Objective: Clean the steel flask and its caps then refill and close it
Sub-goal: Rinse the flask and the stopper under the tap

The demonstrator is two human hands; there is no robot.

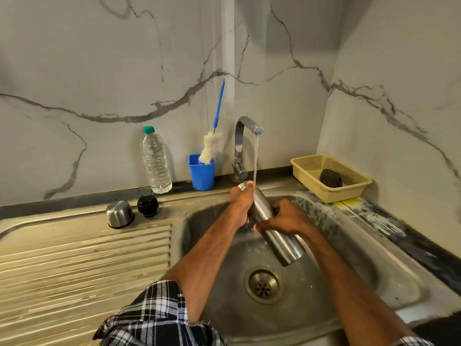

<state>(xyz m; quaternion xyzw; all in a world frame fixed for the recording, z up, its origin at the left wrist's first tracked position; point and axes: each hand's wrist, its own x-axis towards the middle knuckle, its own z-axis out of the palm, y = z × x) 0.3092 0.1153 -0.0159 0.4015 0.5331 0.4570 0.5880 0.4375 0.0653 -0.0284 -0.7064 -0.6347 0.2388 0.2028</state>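
I have the flask (282,242) over the sink (374,248), tilted under the running tap (247,124). Its long axis runs from the mouth, up and away beside the stream of water (255,158), down toward me and to the right, so the base hangs just above the drain (264,285).

My left hand (242,198) is curled round the top end, right at the mouth. My right hand (284,218) is wrapped round the middle of the body, so both hands are gripping the flask. The stream lands just beside the left fingers. I cannot tell whether it enters the mouth or only runs down the outside.

I judge this to be the rinse, and the next move turns on that top end: the left hand is the nearer one to steer it under the stream, while the right carries the weight and sets the tilt.

Both caps wait on the tabletop (74,258) well to the left — the steel cap (119,213) and the black cap (147,205) side by side, nearer my left hand. The brush (211,146) stands in a blue cup (201,174) by the tap, with a water bottle (156,161) further left.
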